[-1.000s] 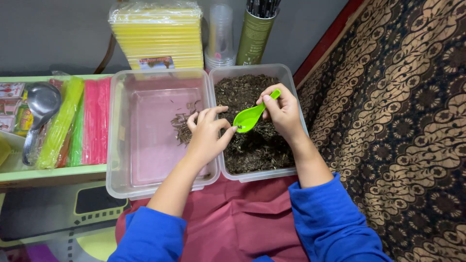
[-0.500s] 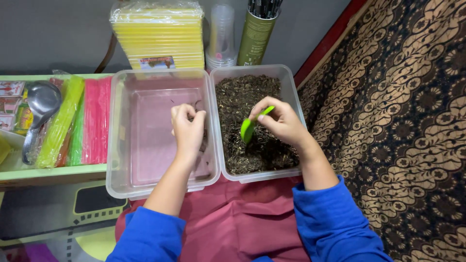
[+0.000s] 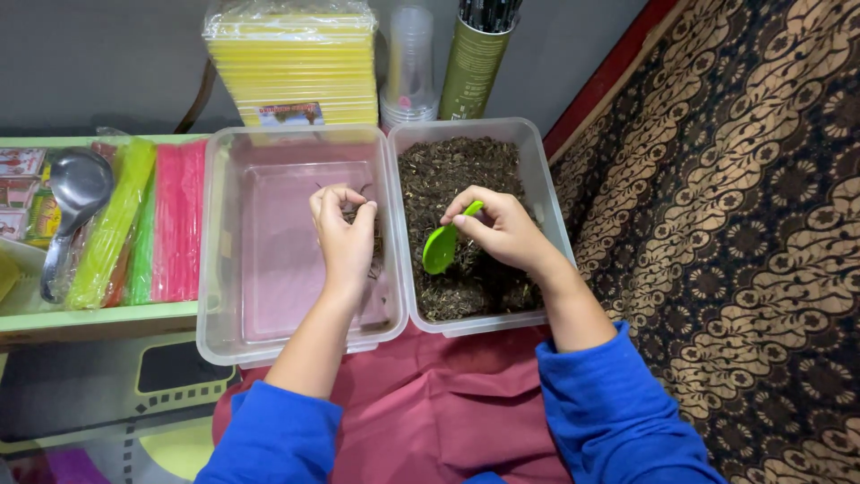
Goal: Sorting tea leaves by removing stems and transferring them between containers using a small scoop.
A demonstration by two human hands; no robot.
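Note:
Two clear plastic tubs sit side by side in front of me. The right tub holds dark dried leaves. The left tub is nearly bare, with a small dark clump of the leaves under my fingers. My left hand hovers inside the left tub, fingers pinched together over that clump. Over the right tub, my right hand grips a green plastic scoop, its bowl tipped down toward the leaves. Both sleeves are blue.
A wrapped stack of yellow sheets, stacked clear cups and a green tube stand behind the tubs. At left lie a metal ladle and bundles of green and red straws. A patterned carpet runs along the right.
My left hand moved from the right tub into the left tub with a pinch of leaves. My right hand lowered the scoop toward the leaves.

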